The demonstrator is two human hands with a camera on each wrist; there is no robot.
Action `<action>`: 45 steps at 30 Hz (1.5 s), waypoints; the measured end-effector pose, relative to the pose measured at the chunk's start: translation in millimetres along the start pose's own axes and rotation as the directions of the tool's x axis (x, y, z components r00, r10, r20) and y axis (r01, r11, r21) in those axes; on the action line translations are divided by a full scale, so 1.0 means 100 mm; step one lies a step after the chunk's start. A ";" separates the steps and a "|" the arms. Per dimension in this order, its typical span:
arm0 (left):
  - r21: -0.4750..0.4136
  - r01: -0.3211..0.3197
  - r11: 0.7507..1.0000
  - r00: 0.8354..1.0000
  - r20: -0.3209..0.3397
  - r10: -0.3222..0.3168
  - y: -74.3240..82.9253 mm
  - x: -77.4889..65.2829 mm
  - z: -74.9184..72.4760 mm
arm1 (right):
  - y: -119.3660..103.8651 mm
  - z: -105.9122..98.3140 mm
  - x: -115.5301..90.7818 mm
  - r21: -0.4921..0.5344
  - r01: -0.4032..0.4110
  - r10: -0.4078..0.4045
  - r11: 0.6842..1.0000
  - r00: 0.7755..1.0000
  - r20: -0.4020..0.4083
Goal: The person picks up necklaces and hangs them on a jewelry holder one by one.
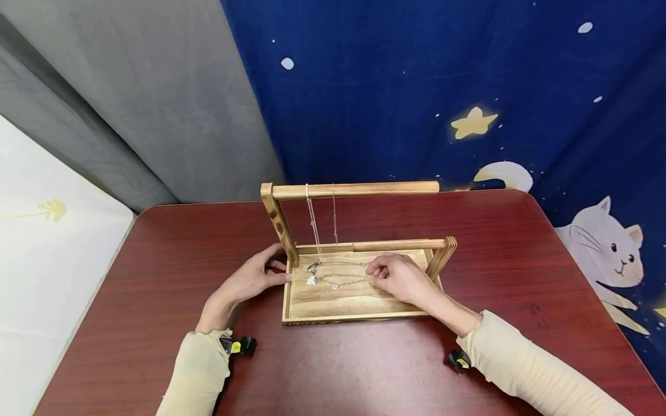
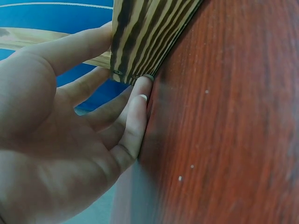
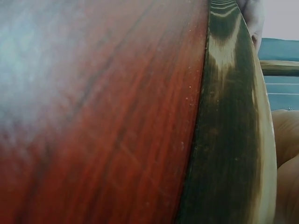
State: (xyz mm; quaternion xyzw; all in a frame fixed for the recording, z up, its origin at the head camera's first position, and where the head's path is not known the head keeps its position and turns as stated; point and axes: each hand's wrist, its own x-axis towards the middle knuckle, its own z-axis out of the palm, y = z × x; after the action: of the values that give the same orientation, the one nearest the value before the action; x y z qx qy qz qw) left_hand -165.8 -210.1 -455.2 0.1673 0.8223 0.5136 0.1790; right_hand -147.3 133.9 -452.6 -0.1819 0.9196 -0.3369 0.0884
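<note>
A wooden jewelry stand [image 1: 359, 308], a shallow tray with two raised bars, is in the middle of the table. My left hand [image 1: 250, 278] touches its left end with thumb and fingertips; in the left wrist view the fingers rest against the striped end wall [image 2: 145, 32]. Over the tray floor, my right hand [image 1: 402, 279] pinches the right end of a silver chain with small charms [image 1: 348, 283]. Another silver chain [image 1: 340, 264] with a dark pendant lies just behind it, its right end close by the same fingertips. The right wrist view shows only part of that hand.
Two thin necklaces, one silver [image 1: 313, 222] and one finer [image 1: 335, 222], hang from the tall back bar [image 1: 385, 188]. A lower bar [image 1: 400, 245] ends at a short right post [image 1: 441, 258]. Curtains [image 1: 364, 86] hang behind the reddish wooden table [image 1: 171, 260].
</note>
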 end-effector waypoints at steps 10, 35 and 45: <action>0.012 0.002 1.000 1.000 0.028 -0.002 0.00 0.00 -0.01 | 0.01 0.06 0.00 -0.015 -0.010 0.009 1.000 0.999 -0.048; 0.011 -0.010 1.000 1.000 0.021 0.010 -0.02 -0.01 0.00 | -0.11 0.16 -0.03 -0.068 -0.105 0.094 0.992 0.983 -0.156; 0.017 -0.007 1.000 1.000 0.011 0.007 -0.02 0.00 0.00 | -0.12 0.16 -0.03 -0.078 -0.069 0.056 0.995 0.987 -0.153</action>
State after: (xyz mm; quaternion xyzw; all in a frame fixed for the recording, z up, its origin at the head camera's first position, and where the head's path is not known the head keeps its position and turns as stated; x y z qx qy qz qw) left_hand -165.8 -211.1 -456.6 0.1746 0.8250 0.5063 0.1804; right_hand -136.7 117.4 -457.2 -0.1307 0.9421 -0.3080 0.0216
